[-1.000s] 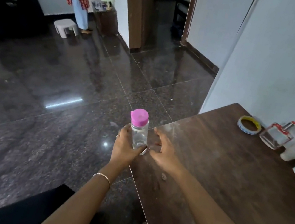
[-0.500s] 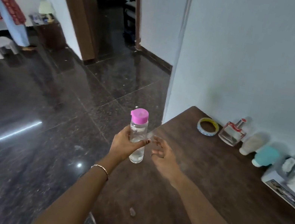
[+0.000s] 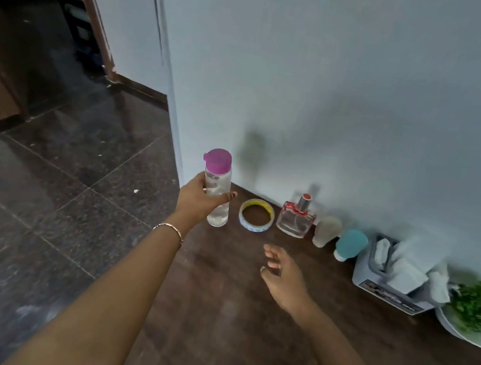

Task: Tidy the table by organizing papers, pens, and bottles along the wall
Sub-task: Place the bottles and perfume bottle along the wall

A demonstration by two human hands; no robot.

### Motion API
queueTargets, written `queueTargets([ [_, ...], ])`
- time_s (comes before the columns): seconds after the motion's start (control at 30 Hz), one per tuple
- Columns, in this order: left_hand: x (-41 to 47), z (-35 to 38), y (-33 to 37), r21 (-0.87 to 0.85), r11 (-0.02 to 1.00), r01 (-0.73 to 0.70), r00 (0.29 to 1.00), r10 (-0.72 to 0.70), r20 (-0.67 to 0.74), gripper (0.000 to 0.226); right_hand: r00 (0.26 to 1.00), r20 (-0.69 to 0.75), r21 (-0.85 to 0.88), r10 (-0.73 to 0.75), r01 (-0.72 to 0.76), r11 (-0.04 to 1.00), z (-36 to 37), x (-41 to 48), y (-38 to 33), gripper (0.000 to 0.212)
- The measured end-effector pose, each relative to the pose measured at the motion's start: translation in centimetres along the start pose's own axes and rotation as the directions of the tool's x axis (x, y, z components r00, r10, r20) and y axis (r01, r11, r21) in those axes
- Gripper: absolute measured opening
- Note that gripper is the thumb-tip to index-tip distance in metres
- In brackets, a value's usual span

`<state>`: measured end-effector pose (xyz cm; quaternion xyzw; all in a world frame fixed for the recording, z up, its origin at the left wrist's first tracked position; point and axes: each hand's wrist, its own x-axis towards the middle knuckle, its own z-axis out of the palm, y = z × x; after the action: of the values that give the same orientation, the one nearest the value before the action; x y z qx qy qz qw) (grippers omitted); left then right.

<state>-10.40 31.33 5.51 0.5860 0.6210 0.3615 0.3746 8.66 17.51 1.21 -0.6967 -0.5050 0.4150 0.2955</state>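
The white wall [image 3: 374, 109] ran along the far edge of the dark wooden table [image 3: 236, 342], and the row of things against it began near the table's left corner. The placing turned on that corner. The clear pink-capped bottle [image 3: 218, 184] stood upright, long axis near vertical, at 9 o'clock of the tape roll [image 3: 254, 226] and just beside it, with bare wall at its 12 o'clock. Whether its base touched the table could not be told.

The left hand [image 3: 197, 202] gripped the bottle round its middle and was plainly the nearer. The right hand [image 3: 284, 273] hung released over the table, at 4 o'clock of the bottle, holding nothing.

Onward toward 3 o'clock sat a grey box of folded white papers [image 3: 382, 281] and a leafy plant [image 3: 480, 308]. Nearer stood a teal bottle [image 3: 350, 243], a beige bottle [image 3: 325, 231] and a perfume bottle [image 3: 295, 221]. The tape roll was probably the only obstacle.
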Motion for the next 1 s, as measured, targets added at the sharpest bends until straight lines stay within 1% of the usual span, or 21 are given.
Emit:
queueTargets([
  [0.13, 3.5, 2.0, 1.2, 0.051, 0.999, -0.007, 1.0, 0.008, -0.01, 0.051, 1.0, -0.018, -0.066, 0.015, -0.016, 0.998, -1.2, 1.2, 1.2, 0.047],
  [0.3, 5.6, 3.6, 1.9, 0.07, 0.998, -0.005, 0.998, 0.009, -0.062, 0.045, 0.999, -0.037, -0.064, 0.019, -0.021, 0.998, -1.8, 2.1, 2.1, 0.044],
  [0.47, 6.0, 4.5, 2.2, 0.096, 0.995, -0.015, 0.999, 0.02, -0.047, 0.05, 0.999, -0.026, -0.079, 0.04, -0.042, 0.996, -2.0, 2.4, 2.6, 0.042],
  [0.6, 5.9, 4.8, 2.1, 0.103, 0.995, -0.008, 0.998, 0.015, -0.064, 0.054, 0.999, -0.011, -0.093, 0.042, -0.043, 0.995, -1.9, 2.4, 2.8, 0.041],
  [0.8, 5.4, 4.3, 2.1, 0.106, 0.994, -0.01, 0.999, 0.013, -0.036, 0.056, 0.999, -0.034, -0.086, 0.033, -0.036, 0.996, -2.4, 1.7, 3.0, 0.039],
  [0.9, 4.3, 3.7, 2.3, 0.112, 0.994, 0.003, 0.999, 0.002, -0.04, 0.064, 0.997, -0.058, -0.086, 0.05, -0.055, 0.995, -3.1, 0.8, 3.1, 0.039],
  [1.0, 1.8, 3.5, 2.6, 0.136, 0.99, 0.049, 0.997, -0.04, -0.068, 0.075, 0.993, -0.105, -0.105, 0.049, -0.06, 0.993, -4.2, -0.7, 3.2, 0.039],
])
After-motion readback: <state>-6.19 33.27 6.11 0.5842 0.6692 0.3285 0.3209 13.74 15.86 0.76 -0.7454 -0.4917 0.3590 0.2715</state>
